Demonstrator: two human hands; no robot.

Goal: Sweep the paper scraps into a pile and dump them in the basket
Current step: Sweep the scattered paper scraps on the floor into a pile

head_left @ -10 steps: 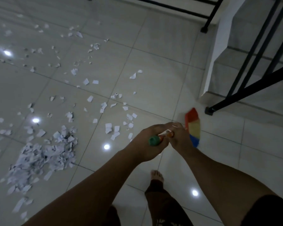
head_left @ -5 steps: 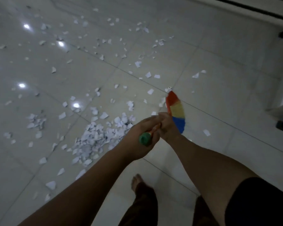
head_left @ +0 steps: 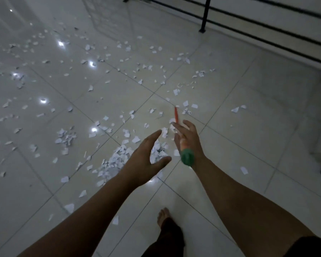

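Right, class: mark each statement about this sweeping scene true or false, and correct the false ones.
1. The left hand grips the broom. False: it is open and apart from it; only the right hand holds it.
2. A pile of scraps lies on the floor. True.
3. A basket stands beside the pile. False: no basket is in view.
4. Many scraps lie scattered outside the pile. True.
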